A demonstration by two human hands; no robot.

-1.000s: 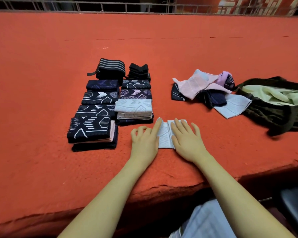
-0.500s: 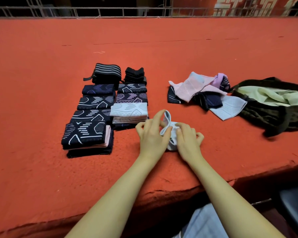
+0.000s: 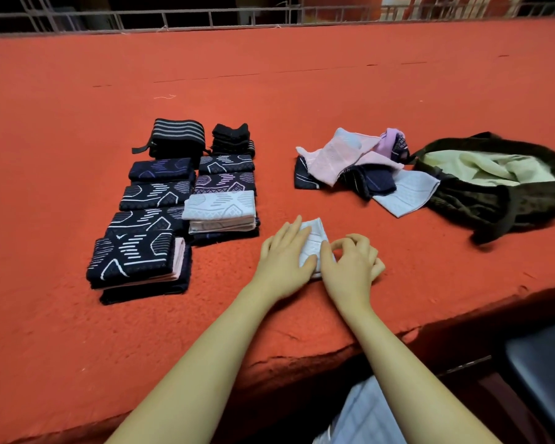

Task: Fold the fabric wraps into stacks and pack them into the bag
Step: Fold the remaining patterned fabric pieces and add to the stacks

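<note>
The white wrap (image 3: 313, 245) lies on the red table (image 3: 302, 91) near its front edge, folded small, directly between and partly under the two hands. The left hand (image 3: 282, 256) lies flat on the wrap's left half, fingers straight and pressing down toward the far-right; the right hand (image 3: 350, 262) sits on the near-right corner with fingers curled, seemingly pinching the fold's edge, though the exact grip is hidden by the knuckles. The wrap's visible part runs as a narrow wedge from near to far, its far corner poking out past the left fingertips. What the next move likely turns on is where this bundle goes: the stacks (image 3: 180, 200) stand to the left and slightly farther off, and the closest of them, the light stack (image 3: 221, 213), lies just beyond and left of the left hand, near but not touching it. So the left hand is the nearer one for carrying the wrap over, a short shift to the far-left. The loose pile (image 3: 362, 168) of unfolded wraps lies far-right, well apart from the hands and closer to the right hand, with the dark bag (image 3: 500, 193) beside it at the right edge, mouth open and a pale cloth showing inside. Judging by the pile, several wraps remain unfolded and nothing from the stacks seems packed yet.
</note>
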